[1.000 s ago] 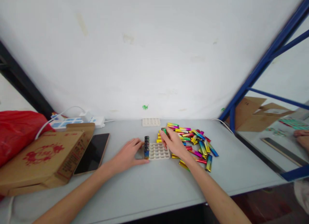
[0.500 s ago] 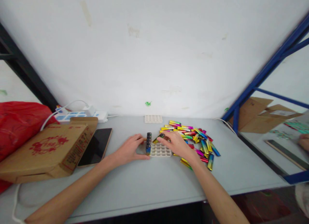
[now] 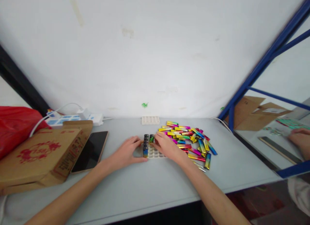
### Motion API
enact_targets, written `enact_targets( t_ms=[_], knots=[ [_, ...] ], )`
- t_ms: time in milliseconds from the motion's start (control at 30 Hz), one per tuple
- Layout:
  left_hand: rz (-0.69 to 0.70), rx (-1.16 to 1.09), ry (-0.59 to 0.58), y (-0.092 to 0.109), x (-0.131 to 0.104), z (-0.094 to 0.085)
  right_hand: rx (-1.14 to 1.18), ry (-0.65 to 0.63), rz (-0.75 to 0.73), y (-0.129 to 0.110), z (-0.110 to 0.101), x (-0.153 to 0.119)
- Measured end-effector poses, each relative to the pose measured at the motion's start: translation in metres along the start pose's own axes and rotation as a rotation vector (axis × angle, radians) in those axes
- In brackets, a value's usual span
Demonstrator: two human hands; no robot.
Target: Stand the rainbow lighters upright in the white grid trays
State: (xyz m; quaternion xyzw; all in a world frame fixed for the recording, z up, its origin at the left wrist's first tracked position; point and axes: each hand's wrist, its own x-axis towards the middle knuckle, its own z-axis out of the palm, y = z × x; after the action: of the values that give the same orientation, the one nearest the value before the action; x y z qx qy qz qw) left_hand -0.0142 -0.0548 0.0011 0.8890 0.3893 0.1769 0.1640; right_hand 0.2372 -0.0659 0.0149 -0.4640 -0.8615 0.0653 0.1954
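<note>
A white tray (image 3: 157, 154) with a grid of round holes lies on the table between my hands. Several black-topped metallic lighters (image 3: 145, 146) stand upright along its left side. My left hand (image 3: 129, 150) is at that side, thumb and forefinger spread around the tray's left edge and apparently touching it. In the tray's back row, right of the standing column, a green-sided lighter (image 3: 151, 138) is upright in the fingertips of my right hand (image 3: 165, 145). My right hand hides part of the tray.
A pile of shiny coloured lighters (image 3: 193, 139) lies to the right. Another white tray (image 3: 150, 120) is by the wall. To the left are a dark tablet (image 3: 91, 150), a cardboard box (image 3: 36, 154), a power strip (image 3: 97, 119) and a red bag (image 3: 19, 124). Another person's hand (image 3: 301, 141) shows beyond the blue frame (image 3: 231, 118).
The lighter in my right hand was tilted above the tray; now it stands upright at the back row beside the column. My left hand keeps its place at the tray. The view has shifted slightly.
</note>
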Motion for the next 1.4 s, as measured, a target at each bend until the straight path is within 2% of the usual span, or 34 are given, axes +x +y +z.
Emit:
enact_targets(
  t_ms=[133, 267, 333, 467, 633, 733, 867, 967, 1100, 1167, 1233, 1400],
  knots=[
    [-0.006, 0.007, 0.015, 0.000, -0.001, 0.000, 0.119, 0.089, -0.016, 0.024, -0.020, -0.009],
    [-0.001, 0.009, 0.026, 0.001, -0.001, -0.001, 0.072, 0.244, 0.146, 0.068, -0.046, -0.018],
    [-0.003, 0.011, 0.018, 0.001, -0.001, -0.001, 0.020, 0.265, 0.181, 0.088, -0.052, -0.017],
    [-0.010, 0.018, 0.017, 0.001, -0.003, -0.001, -0.021, 0.145, 0.137, 0.110, -0.051, 0.000],
    [-0.022, 0.046, 0.018, 0.000, -0.005, 0.002, 0.000, -0.077, 0.106, 0.117, -0.043, 0.022],
    [-0.019, 0.046, 0.019, 0.000, -0.005, 0.001, 0.052, -0.039, 0.112, 0.119, -0.040, 0.022],
    [-0.008, 0.029, 0.022, -0.001, -0.004, 0.001, 0.285, 0.178, 0.171, 0.117, -0.040, 0.016],
    [0.000, 0.018, 0.046, -0.003, -0.004, 0.002, 0.676, 0.323, 0.298, 0.106, -0.043, 0.013],
    [-0.009, 0.021, 0.038, -0.003, -0.005, 0.002, 1.219, 0.471, 0.439, 0.077, -0.044, 0.014],
    [-0.017, 0.030, 0.031, -0.003, -0.005, 0.002, 1.389, 0.462, 0.459, 0.061, -0.044, 0.014],
    [-0.017, 0.036, 0.029, -0.002, -0.005, 0.001, 1.453, 0.434, 0.446, 0.046, -0.043, 0.013],
    [-0.002, 0.016, 0.039, 0.001, -0.004, 0.000, 1.317, 0.299, 0.447, 0.028, -0.034, 0.010]
  ],
)
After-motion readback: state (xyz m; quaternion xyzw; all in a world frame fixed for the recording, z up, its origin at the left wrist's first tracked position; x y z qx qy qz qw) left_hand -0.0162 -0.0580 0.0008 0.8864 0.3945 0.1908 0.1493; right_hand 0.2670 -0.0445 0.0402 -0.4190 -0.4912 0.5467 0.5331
